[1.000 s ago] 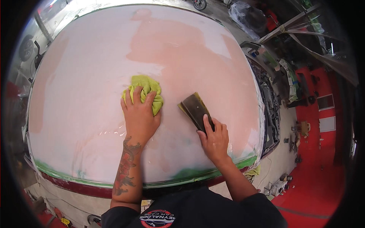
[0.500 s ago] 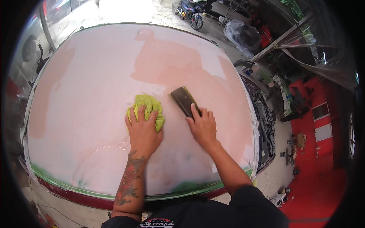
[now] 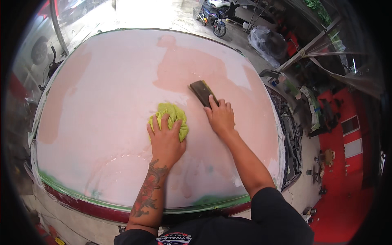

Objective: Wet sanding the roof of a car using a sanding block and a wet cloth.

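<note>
Before me spreads a car roof [image 3: 102, 102], coated in pale, whitish primer with pinkish patches and green along its edges. My left hand [image 3: 166, 141] is closed over a crumpled yellow-green cloth [image 3: 173, 112] that rests on the roof's middle. Wet streaks and droplets show on the surface to the left of that forearm. To the right and a little farther off, my right hand [image 3: 220, 116] grips a dark, oblong sanding block [image 3: 201, 92] by its near end. The block lies against the roof; its underside is hidden.
The exposed engine bay [image 3: 289, 139] lies beyond the roof's right side. A motorcycle [image 3: 212, 18] stands at the far side, with a plastic-wrapped bundle [image 3: 267, 43] to its right. Red flooring or panelling [image 3: 339, 163] fills the right. Another vehicle [image 3: 38, 47] is at far left.
My right hand has pushed the sanding block farther away across the roof. The left hand stays on the cloth, and the whole view has shifted slightly.
</note>
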`<state>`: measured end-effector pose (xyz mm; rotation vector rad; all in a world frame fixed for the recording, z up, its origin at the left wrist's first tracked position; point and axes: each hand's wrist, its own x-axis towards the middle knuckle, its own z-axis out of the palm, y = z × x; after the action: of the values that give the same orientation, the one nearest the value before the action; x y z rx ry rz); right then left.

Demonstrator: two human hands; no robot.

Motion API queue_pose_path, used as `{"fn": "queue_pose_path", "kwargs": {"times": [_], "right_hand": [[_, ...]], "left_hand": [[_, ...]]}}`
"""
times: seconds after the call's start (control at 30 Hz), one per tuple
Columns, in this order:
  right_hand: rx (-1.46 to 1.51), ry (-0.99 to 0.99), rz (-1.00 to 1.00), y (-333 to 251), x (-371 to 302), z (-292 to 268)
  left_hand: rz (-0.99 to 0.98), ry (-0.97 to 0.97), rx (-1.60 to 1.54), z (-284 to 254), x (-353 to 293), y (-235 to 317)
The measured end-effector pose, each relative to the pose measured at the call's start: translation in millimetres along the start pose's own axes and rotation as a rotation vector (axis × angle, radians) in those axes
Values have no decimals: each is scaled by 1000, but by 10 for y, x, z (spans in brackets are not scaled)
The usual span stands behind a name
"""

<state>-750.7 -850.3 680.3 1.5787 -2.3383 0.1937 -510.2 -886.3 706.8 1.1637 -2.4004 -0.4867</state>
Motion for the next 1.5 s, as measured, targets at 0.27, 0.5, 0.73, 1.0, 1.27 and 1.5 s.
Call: {"fn": "queue_pose_path", "kwargs": {"times": [0.27,0.5,0.73,1.0,1.27,1.5], "right_hand": [[-6,73,-136,-66,-249,-303],[-129,-58,94,401,798,224],[126,17,-149,-80,-934,-588],[-109,-100,191,998,939,130],[88,-45,-19,73,-983,-511],[-36,-43,111,841,404,27]], "left_hand": [[31,11,0,-135,-19,54],[71,61,-61,39,12,58],[5,0,11,-126,4,20],[52,31,-13,-62,8,104],[27,79,-3,-73,-73,-23],[23,27,-7,-85,-7,80]]}}
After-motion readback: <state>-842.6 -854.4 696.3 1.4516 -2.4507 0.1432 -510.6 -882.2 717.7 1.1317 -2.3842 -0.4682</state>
